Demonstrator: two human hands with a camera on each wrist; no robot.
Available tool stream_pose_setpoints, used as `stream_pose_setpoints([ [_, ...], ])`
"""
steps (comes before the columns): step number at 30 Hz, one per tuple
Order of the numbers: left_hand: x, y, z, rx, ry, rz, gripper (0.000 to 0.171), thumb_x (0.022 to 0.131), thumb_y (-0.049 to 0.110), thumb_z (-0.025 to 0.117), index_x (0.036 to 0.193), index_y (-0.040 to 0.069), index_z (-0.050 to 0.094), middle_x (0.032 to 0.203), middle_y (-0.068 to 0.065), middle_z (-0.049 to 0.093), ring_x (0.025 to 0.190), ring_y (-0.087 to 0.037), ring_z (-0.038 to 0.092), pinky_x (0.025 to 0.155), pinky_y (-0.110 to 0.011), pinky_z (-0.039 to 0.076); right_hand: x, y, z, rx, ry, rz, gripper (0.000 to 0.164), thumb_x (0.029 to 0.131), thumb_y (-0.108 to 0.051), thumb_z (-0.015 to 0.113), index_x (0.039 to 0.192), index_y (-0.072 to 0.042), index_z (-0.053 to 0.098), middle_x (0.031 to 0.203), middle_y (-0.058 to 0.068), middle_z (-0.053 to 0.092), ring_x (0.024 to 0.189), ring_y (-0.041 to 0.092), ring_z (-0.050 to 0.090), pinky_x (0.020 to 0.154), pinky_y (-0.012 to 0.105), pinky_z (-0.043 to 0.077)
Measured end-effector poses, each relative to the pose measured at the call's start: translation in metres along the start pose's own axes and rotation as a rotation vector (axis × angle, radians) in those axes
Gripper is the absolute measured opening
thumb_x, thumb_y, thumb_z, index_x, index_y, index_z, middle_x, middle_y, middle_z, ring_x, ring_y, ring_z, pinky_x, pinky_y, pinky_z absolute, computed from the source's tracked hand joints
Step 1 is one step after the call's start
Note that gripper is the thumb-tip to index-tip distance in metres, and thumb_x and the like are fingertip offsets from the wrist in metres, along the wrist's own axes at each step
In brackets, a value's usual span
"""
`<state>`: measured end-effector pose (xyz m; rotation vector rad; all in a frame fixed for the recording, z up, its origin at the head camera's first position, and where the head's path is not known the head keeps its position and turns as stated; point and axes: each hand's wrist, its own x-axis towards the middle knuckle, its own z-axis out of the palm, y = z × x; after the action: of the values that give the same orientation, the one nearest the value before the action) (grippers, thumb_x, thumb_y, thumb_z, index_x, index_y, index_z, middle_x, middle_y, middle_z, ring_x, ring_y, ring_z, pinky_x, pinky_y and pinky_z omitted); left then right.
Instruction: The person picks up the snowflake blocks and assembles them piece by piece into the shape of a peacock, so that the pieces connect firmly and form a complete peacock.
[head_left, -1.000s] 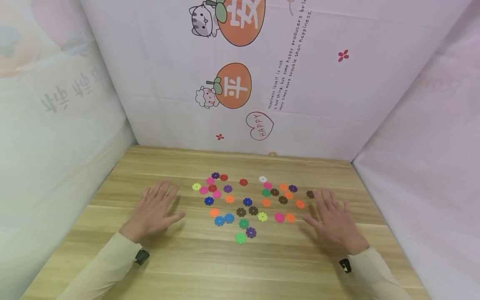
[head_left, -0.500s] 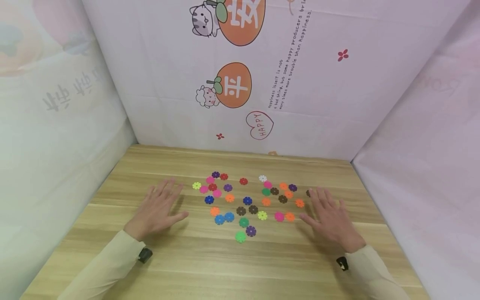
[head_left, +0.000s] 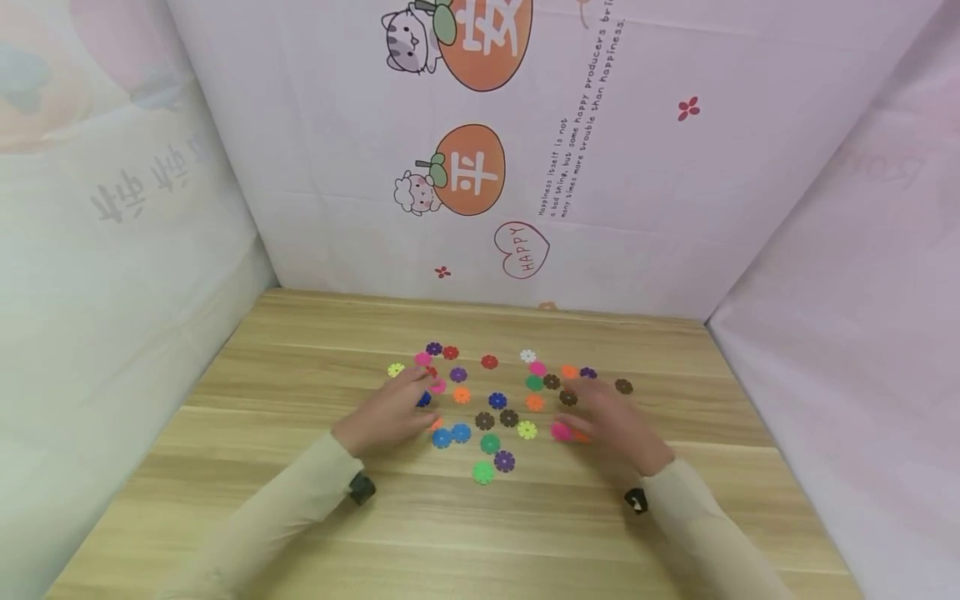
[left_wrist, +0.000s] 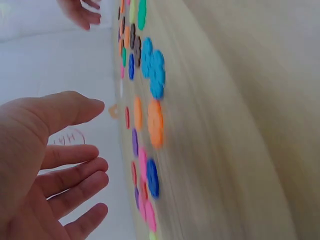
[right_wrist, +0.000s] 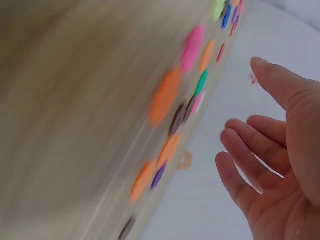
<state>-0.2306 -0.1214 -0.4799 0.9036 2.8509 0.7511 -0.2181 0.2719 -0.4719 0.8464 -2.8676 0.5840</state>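
Several notched, flower-shaped plastic discs in many colours lie flat on the wooden table. My left hand [head_left: 388, 412] hovers over the left part of the group, hiding some pink, red and orange discs; a blue disc [head_left: 442, 438] lies just beyond its thumb. In the left wrist view its fingers are loosely bent, apart from the discs, with nothing held. Above the right part, my right hand [head_left: 619, 423] partly covers orange discs near a pink disc [head_left: 561, 432]. Its fingers [right_wrist: 245, 147] are spread and relaxed in the right wrist view, holding nothing.
The wooden table [head_left: 480, 542] meets a printed cloth wall [head_left: 637, 217] at the back. Pale cloth walls also rise on the left [head_left: 112, 317] and right [head_left: 847, 333]. A green disc [head_left: 483, 472] lies nearest the front, and a dark brown disc [head_left: 624, 387] sits farthest right.
Both hands have moved inward from the two sides of the group to above the discs, the left going right and the right going left. The discs show no visible shift.
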Motion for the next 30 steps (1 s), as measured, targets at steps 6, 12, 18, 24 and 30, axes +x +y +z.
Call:
stream_pose_setpoints([
  [6, 0.041, 0.017, 0.025, -0.047, -0.068, 0.049, 0.04, 0.099, 0.022, 0.075, 0.133, 0.004, 0.07, 0.14, -0.015, 0.066, 0.134, -0.032, 0.06, 0.113, -0.046, 0.054, 0.037, -0.018, 0.02, 0.053, -0.049, -0.143, 0.044, 0.093, -0.02, 0.082, 0.127, 0.004, 0.069, 0.115, 0.017, 0.076, 0.104, 0.032, 0.073, 0.09, 0.045, 0.064],
  [12, 0.06, 0.032, 0.038, 0.028, -0.1, 0.099, 0.025, 0.095, 0.021, 0.08, 0.114, 0.007, 0.077, 0.11, -0.006, 0.072, 0.099, -0.018, 0.064, 0.09, -0.033, 0.058, 0.059, -0.033, 0.028, 0.047, -0.125, -0.162, 0.033, 0.09, -0.02, 0.085, 0.115, 0.0, 0.076, 0.109, 0.012, 0.079, 0.098, 0.026, 0.074, 0.087, 0.04, 0.064],
  [18, 0.063, 0.041, 0.041, 0.075, -0.116, 0.092, 0.016, 0.093, 0.02, 0.083, 0.104, 0.01, 0.08, 0.103, -0.004, 0.07, 0.093, -0.015, 0.061, 0.084, -0.029, 0.056, 0.07, -0.04, 0.028, 0.043, -0.238, -0.139, 0.016, 0.09, -0.019, 0.085, 0.098, -0.007, 0.079, 0.093, 0.003, 0.075, 0.086, 0.018, 0.066, 0.077, 0.03, 0.059],
  [24, 0.063, 0.044, 0.04, 0.054, -0.112, 0.112, 0.011, 0.094, 0.016, 0.082, 0.103, 0.01, 0.082, 0.101, -0.004, 0.071, 0.091, -0.015, 0.06, 0.084, -0.028, 0.056, 0.077, -0.042, 0.033, 0.07, -0.284, -0.157, 0.008, 0.091, -0.014, 0.084, 0.085, -0.011, 0.08, 0.079, -0.003, 0.073, 0.069, 0.004, 0.055, 0.065, 0.02, 0.051],
  [30, 0.069, 0.043, 0.042, -0.022, -0.127, 0.111, 0.007, 0.093, 0.01, 0.082, 0.099, 0.009, 0.083, 0.094, -0.003, 0.075, 0.086, -0.014, 0.062, 0.081, -0.027, 0.057, 0.079, -0.037, 0.038, 0.13, -0.301, -0.126, 0.008, 0.092, -0.008, 0.082, 0.085, -0.009, 0.08, 0.076, 0.001, 0.074, 0.063, 0.004, 0.055, 0.059, 0.02, 0.051],
])
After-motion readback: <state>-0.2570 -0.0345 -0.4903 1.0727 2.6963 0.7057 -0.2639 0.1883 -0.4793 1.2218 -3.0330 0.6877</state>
